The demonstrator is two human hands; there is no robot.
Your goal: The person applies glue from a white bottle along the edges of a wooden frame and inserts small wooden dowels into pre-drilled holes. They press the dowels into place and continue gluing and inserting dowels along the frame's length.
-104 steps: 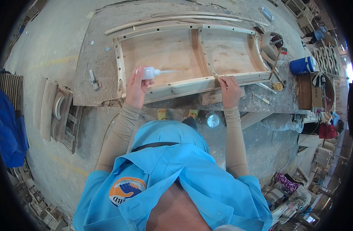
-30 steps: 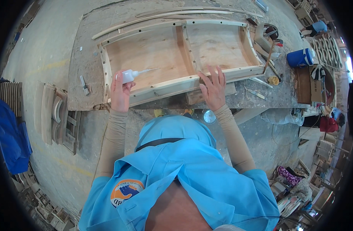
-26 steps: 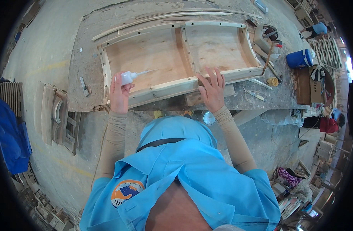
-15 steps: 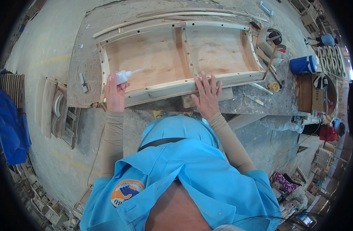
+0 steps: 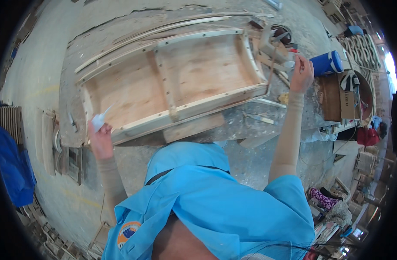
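Note:
A small white squeeze bottle with a long thin nozzle is in my left hand, whose fingers are closed around it. That hand is at the near left corner of a curved wooden frame, which has dark holes along its rails, a middle crossbar and a thin wooden panel inside. My right hand is stretched out beyond the frame's right end, beside a whitish plastic item. Its fingertips are pinched together; whether they grip that item I cannot make out.
The frame lies on a worn worktable with a wood block under its near side. Long wood strips lie behind it. To the right are a blue cooler jug, a cardboard box and a putty knife.
My right hand has left the frame's near rail and reached out to the far right. My left hand stays by the left corner with the bottle. The view has turned and shifted right.

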